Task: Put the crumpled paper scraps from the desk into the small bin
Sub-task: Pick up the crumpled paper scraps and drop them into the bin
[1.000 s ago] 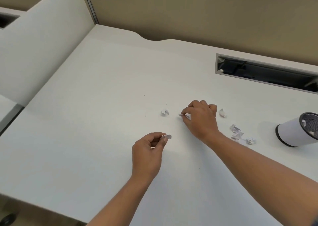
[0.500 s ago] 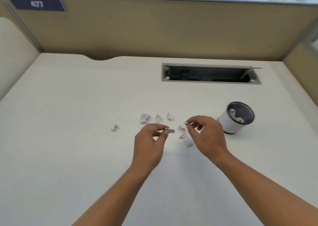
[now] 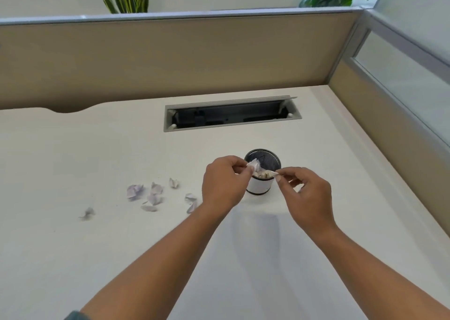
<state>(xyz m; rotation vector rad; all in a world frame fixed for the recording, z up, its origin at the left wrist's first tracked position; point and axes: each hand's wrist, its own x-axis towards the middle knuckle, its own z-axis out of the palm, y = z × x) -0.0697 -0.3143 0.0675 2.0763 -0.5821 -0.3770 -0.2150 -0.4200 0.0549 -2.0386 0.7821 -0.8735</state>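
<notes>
Paper scraps (image 3: 155, 195), loose left of our hands: featherlight, soft, best nipped at a raised crease, we judge; our left hand (image 3: 222, 183) and right hand (image 3: 308, 195) each pinch one scrap over the small bin (image 3: 264, 160) between them.

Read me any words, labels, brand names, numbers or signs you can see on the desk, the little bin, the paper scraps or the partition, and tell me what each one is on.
None can be read.
Small bin: white wall, no label showing.
Paper scraps on the desk: any print too blurred to tell.
Scraps pinched in the left hand and right hand: no legible marks.
Partition: bare.
</notes>
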